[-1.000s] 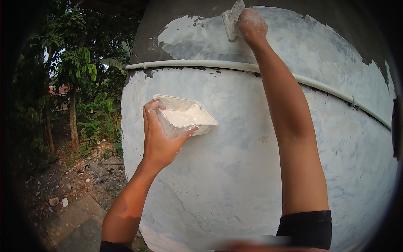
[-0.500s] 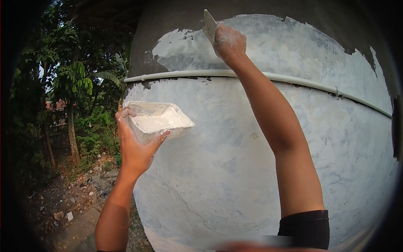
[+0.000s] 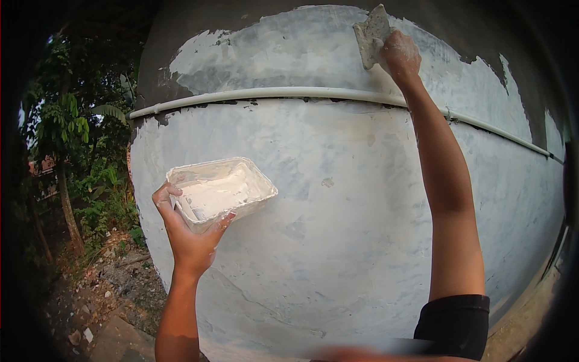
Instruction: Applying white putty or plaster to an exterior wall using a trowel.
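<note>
So I'm reading this as a clock, 12 at the top of the head view. The left hand [image 3: 192,238] is gripping a tub [image 3: 244,210], thumb on the near side, fingers wrapping the left end. The tub is sitting left of centre, toward 9 o'clock, and from that hand it's lying at about 1. Its long axis is running from between 8 and 9 over to between 2 and 3. The open top is facing the viewer, and pale paste [image 3: 214,193] is filling a good part of it.

The right hand [image 3: 400,55] is way up near 1 o'clock, closing in a fist on a flat blade [image 3: 372,36]. Fingers are hiding any handle, so can't tell how it's made. The blade is sticking out at the fist's 10, long side leaning roughly 1 to 7, and overlapping the ragged top edge of the white coat [image 3: 289,42] on the wall [image 3: 338,241]. Can't tell how hard it's pressing, if at all.

Key bit: from the right fist the tub is lying at 8, well apart, with the pipe [image 3: 289,92] crossing between. The left hand is the nearer one, actually touching it.
</note>
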The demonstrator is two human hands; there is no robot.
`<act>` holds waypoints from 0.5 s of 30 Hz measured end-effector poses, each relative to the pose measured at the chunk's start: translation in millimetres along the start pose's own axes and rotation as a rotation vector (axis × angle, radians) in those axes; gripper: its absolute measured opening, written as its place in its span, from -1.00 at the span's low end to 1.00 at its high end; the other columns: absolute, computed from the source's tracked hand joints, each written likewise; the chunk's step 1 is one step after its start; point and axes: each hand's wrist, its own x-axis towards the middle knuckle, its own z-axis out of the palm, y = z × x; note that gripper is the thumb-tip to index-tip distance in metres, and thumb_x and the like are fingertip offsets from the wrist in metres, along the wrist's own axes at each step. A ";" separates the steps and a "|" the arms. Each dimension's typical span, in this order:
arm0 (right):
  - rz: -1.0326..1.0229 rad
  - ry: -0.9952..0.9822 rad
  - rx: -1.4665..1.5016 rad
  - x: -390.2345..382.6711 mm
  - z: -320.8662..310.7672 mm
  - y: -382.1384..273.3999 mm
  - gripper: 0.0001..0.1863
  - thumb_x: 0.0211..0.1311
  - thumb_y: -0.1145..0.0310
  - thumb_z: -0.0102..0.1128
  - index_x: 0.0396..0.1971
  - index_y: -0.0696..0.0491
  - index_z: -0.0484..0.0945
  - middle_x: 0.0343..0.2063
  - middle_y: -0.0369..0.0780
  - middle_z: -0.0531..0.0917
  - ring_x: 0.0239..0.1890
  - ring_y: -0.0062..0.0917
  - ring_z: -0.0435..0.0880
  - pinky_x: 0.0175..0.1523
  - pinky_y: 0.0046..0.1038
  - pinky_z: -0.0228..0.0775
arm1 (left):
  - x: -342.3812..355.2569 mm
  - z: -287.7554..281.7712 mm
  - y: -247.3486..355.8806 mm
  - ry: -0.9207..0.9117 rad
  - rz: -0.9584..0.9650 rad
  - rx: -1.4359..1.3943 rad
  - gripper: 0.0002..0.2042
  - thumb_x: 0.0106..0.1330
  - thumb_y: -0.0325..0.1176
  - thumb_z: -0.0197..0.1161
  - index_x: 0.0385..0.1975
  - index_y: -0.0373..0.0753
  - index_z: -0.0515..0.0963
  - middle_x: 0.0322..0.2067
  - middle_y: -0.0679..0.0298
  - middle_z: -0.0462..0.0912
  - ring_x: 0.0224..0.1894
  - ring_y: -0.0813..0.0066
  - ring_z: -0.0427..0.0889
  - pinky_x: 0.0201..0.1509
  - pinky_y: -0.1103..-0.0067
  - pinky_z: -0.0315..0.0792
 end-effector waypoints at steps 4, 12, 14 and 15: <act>0.091 0.072 -0.137 13.5 -22.3 44.6 -0.74 0.12 0.29 0.19 -0.23 0.11 0.62 -0.26 -0.02 0.70 -0.17 -0.07 0.70 -0.06 -0.12 0.53 | -1.4 19.0 2.0 -0.006 -0.055 -0.189 -0.26 0.02 -0.53 0.46 0.10 -0.13 0.05 0.09 0.13 0.17 0.23 0.28 0.23 0.35 0.36 0.20; -0.006 0.016 0.150 23.0 4.3 -6.9 -0.57 0.09 0.04 0.32 -0.23 0.11 0.65 -0.30 0.00 0.71 -0.20 -0.08 0.69 -0.11 -0.15 0.51 | 13.2 40.2 10.9 -0.089 0.008 -0.239 -0.27 0.00 -0.61 0.43 0.06 -0.13 0.03 0.07 0.12 0.17 0.22 0.27 0.27 0.28 0.39 0.34; -0.098 -0.034 0.271 24.6 25.9 -28.8 -0.61 0.08 0.07 0.34 -0.30 0.12 0.65 -0.28 0.00 0.71 -0.18 -0.08 0.70 -0.09 -0.15 0.54 | 11.9 31.6 24.6 -0.093 0.022 -0.219 -0.26 -0.01 -0.61 0.44 0.06 -0.13 0.03 0.06 0.12 0.17 0.21 0.27 0.28 0.28 0.40 0.36; -0.098 -0.036 0.287 19.8 40.1 -47.3 -0.61 0.08 0.07 0.34 -0.30 0.12 0.65 -0.28 0.00 0.71 -0.18 -0.08 0.70 -0.09 -0.15 0.54 | 12.4 28.1 23.0 -0.100 0.023 -0.210 -0.26 -0.02 -0.62 0.44 0.05 -0.13 0.03 0.06 0.12 0.17 0.21 0.27 0.28 0.27 0.40 0.37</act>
